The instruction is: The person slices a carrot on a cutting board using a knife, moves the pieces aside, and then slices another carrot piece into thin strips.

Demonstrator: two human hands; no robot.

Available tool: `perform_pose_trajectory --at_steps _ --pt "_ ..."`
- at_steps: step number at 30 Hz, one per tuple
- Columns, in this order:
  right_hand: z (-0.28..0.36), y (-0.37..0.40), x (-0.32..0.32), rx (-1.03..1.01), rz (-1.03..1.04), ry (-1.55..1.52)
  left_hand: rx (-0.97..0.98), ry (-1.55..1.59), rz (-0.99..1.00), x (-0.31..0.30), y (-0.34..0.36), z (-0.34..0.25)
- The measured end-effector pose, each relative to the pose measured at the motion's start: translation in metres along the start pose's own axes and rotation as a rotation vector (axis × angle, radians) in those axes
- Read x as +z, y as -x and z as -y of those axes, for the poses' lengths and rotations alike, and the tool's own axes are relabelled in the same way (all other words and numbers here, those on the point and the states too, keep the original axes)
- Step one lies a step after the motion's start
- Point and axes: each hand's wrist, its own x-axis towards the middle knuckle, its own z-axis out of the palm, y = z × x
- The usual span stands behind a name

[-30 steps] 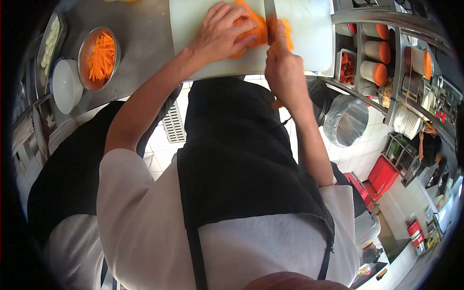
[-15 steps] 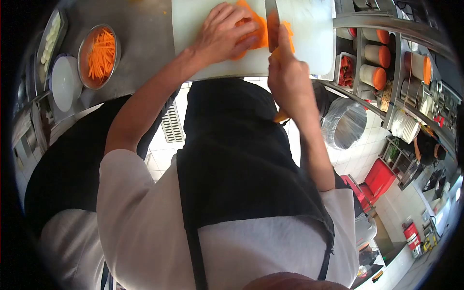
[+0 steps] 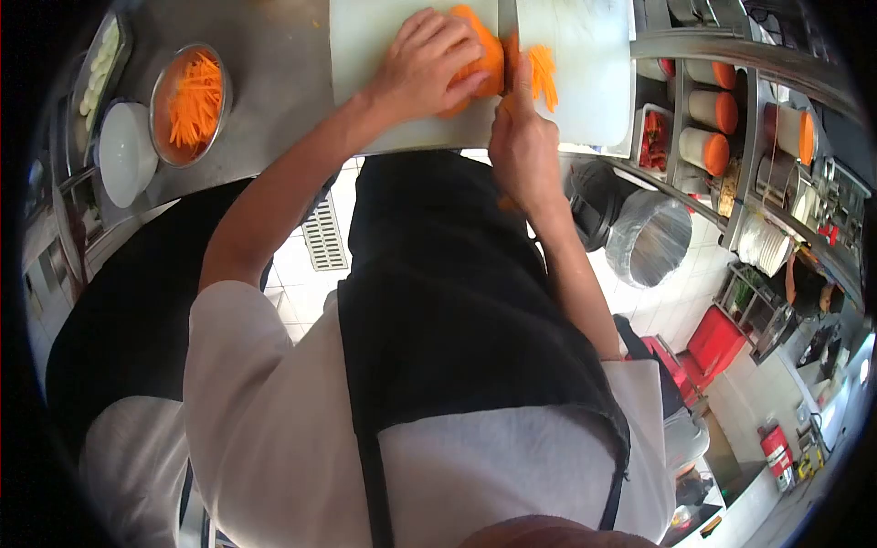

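Observation:
My left hand [image 3: 429, 64] presses down on orange carrot pieces [image 3: 486, 57] on the white cutting board [image 3: 585, 100], its fingers bent over them. My right hand [image 3: 527, 142] is closed round the handle of a knife [image 3: 510, 59], with the index finger stretched along the blade. The blade stands at the right edge of the carrot pieces. Just right of it lie thin carrot strips [image 3: 544, 75] on the board.
On the steel counter [image 3: 274, 73] at the left are a metal bowl of carrot strips [image 3: 194, 105], a white bowl [image 3: 125, 155] and a tray of pale pieces [image 3: 99, 78]. Orange-lidded containers [image 3: 714, 151] stand right. Another person's dark-clothed body [image 3: 137, 301] is close at the left.
My right hand and the knife have moved left, closer to my left hand. More of the carrot strips right of the blade now shows.

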Motion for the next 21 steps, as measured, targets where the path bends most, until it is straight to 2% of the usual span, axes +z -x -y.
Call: perform_pose_trajectory --at_steps 5,9,14,17,18,21 --pt "0.023 -0.007 -0.045 0.014 0.098 -0.006 0.011 0.026 0.015 -0.003 0.002 -0.003" --pt "0.013 0.003 0.001 0.075 0.032 0.021 -0.023 0.048 -0.011 -0.007 -0.002 -0.005" --pt "0.022 -0.009 -0.041 0.043 0.142 0.026 -0.011 0.081 -0.038 -0.006 -0.005 0.0" --pt "0.017 0.001 -0.009 0.049 0.077 0.114 -0.033 0.095 -0.042 -0.002 -0.003 -0.001" --pt "0.015 0.001 0.002 0.084 0.063 0.057 -0.029 0.084 -0.027 0.0 -0.001 -0.002" --pt "0.006 -0.002 -0.003 -0.031 0.023 0.058 -0.008 0.028 0.013 0.001 0.006 0.001"
